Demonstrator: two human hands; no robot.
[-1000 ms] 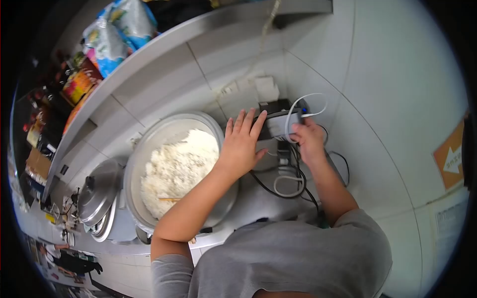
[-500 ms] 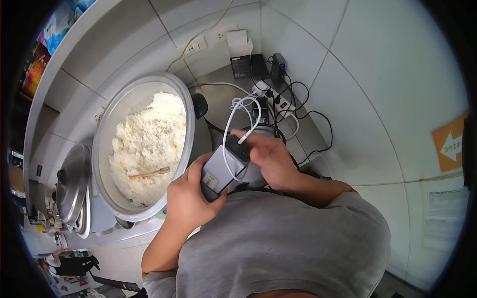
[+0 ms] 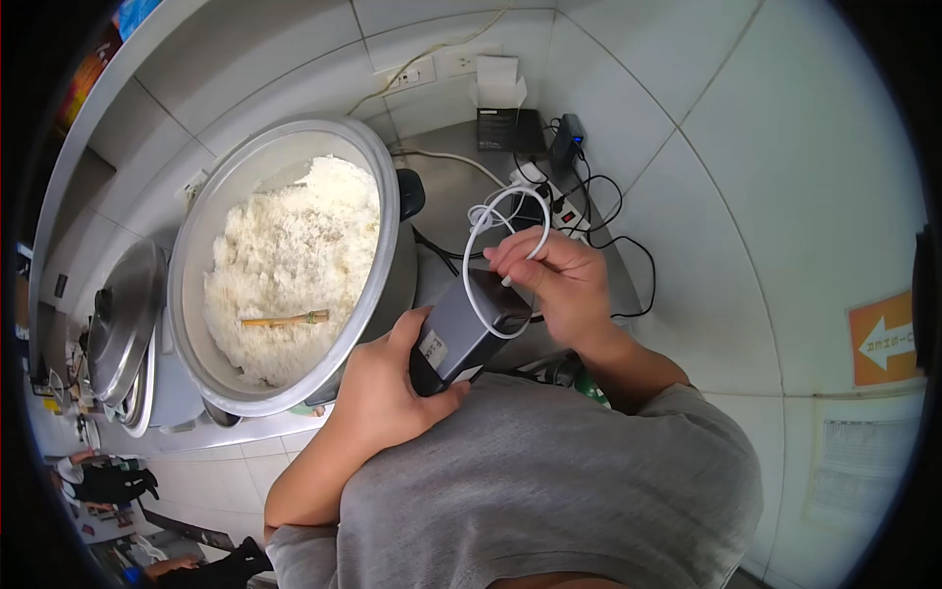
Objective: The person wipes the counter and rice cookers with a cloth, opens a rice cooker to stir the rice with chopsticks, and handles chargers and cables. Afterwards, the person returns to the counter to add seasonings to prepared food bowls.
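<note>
My left hand (image 3: pixel 388 378) is wrapped round a grey and black box-shaped device (image 3: pixel 456 329) with a small white label, which looks like a power bank. My right hand (image 3: pixel 564 285) pinches the plug end of a white cable (image 3: pixel 468 257) at the device's dark end. The plug's tip shows below my fingers and appears to be out of the device. The cable loops over the device's near side. Left of my hands stands a large metal pot (image 3: pixel 392 285) full of white rice (image 3: pixel 294 245), with a wooden-handled utensil (image 3: pixel 285 320) lying on the rice.
On the steel counter behind my hands are a white power strip (image 3: pixel 569 218) with tangled black cords, a black adapter (image 3: pixel 566 142) with a blue light and an open box (image 3: pixel 500 128). A metal lid (image 3: pixel 128 314) lies at left. People (image 3: pixel 103 481) stand far off at lower left.
My right hand has taken hold of the white plug, which was at the device's end, and it now appears drawn out. The view has shifted; my left hand keeps its grip.
</note>
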